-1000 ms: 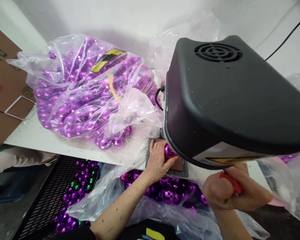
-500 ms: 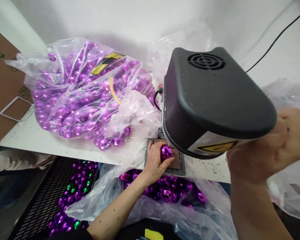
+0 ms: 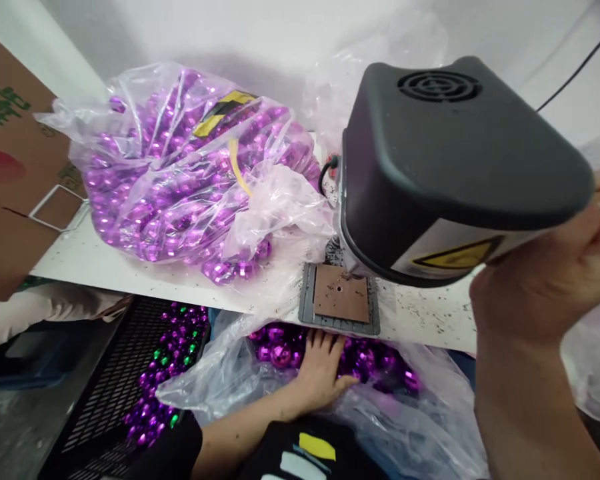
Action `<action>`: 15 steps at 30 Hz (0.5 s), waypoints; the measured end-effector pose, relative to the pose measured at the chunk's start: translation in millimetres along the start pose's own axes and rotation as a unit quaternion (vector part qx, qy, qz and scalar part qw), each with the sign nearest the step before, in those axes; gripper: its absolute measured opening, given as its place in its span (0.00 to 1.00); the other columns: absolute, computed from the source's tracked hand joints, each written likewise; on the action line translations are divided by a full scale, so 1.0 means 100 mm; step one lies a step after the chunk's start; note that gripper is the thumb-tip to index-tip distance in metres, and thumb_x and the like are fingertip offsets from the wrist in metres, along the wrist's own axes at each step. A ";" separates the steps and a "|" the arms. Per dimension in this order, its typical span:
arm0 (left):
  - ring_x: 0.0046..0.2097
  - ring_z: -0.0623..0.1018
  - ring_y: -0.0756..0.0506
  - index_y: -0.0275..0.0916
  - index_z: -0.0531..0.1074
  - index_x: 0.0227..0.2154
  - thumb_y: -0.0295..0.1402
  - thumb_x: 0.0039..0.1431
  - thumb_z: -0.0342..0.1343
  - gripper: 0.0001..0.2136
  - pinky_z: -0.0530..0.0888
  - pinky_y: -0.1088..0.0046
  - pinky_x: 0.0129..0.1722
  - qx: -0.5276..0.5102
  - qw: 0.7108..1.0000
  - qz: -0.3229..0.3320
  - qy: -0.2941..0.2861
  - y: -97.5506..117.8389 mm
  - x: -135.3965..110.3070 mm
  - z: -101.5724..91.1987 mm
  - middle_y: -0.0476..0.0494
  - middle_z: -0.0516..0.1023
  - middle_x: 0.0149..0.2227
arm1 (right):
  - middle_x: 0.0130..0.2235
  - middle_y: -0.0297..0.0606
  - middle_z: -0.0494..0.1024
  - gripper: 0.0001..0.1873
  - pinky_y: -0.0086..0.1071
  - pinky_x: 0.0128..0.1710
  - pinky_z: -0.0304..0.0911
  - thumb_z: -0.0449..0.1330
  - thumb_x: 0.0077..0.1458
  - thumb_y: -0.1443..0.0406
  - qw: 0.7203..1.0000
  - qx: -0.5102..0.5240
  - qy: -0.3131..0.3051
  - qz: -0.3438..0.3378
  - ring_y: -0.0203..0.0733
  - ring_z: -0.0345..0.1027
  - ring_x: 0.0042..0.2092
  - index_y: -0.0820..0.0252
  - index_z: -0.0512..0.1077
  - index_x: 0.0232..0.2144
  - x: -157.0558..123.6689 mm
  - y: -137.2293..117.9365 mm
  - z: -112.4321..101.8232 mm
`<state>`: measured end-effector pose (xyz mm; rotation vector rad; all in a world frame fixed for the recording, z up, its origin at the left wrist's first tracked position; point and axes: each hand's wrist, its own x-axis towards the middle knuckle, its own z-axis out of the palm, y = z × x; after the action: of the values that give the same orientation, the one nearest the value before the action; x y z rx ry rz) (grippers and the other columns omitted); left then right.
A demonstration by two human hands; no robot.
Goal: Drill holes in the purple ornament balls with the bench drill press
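My left hand reaches over the shiny purple disco-ball ornaments in an open clear plastic bag at the table's front edge. Its fingers are spread, and their tips reach in among the balls. Just beyond, a small brown plate with a hole in it lies on a grey base, bare of any ball. A black machine head with a yellow warning label overhangs the right side. My right hand is curled at its right end; what it grips is hidden behind the housing.
A large tied bag of purple balls rests on the white table. At left are a cardboard box and a black crate of purple and green balls. Another person's leg shows beyond. Black specks dot the tabletop.
The ball that my left hand held on the brown plate is gone from there. That hand has moved down into the open bag and spread its fingers. My right hand stays at the machine.
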<state>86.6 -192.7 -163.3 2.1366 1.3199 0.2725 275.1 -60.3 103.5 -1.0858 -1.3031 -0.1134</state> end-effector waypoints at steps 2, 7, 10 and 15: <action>0.69 0.57 0.23 0.39 0.59 0.68 0.51 0.57 0.62 0.40 0.52 0.36 0.68 -0.031 0.994 -0.044 -0.093 0.07 0.27 0.19 0.29 0.59 0.69 | 0.22 0.28 0.64 0.27 0.23 0.22 0.49 0.51 0.64 0.46 1.000 -0.002 0.004 0.013 0.22 0.59 0.23 0.64 0.67 0.29 0.01 -0.03 0.01; 0.65 0.67 0.29 0.35 0.62 0.65 0.46 0.62 0.57 0.33 0.62 0.48 0.66 -0.088 0.972 -0.046 -0.215 0.14 0.76 0.51 0.29 0.69 0.63 | 0.22 0.28 0.64 0.28 0.24 0.20 0.46 0.54 0.60 0.43 0.999 0.000 0.006 0.053 0.22 0.50 0.20 0.63 0.67 0.28 0.01 -0.07 0.01; 0.67 0.66 0.31 0.40 0.59 0.67 0.48 0.59 0.60 0.36 0.62 0.51 0.67 -0.112 0.965 -0.004 -0.237 0.14 0.75 0.49 0.34 0.66 0.67 | 0.24 0.31 0.67 0.27 0.26 0.21 0.52 0.55 0.59 0.42 0.998 0.011 0.006 0.066 0.25 0.55 0.22 0.60 0.65 0.27 0.02 -0.09 0.01; 0.69 0.64 0.34 0.39 0.56 0.69 0.41 0.64 0.56 0.33 0.62 0.52 0.67 -0.096 0.971 0.071 -0.206 0.03 0.32 0.01 0.33 0.61 0.70 | 0.24 0.33 0.64 0.17 0.32 0.22 0.56 0.54 0.63 0.51 0.995 -0.004 -0.027 0.093 0.33 0.62 0.24 0.55 0.63 0.28 0.02 -0.10 -0.01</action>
<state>104.4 -166.2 -166.8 1.9880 0.8686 0.0085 270.2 -65.1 111.2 -1.2179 -1.2436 0.0509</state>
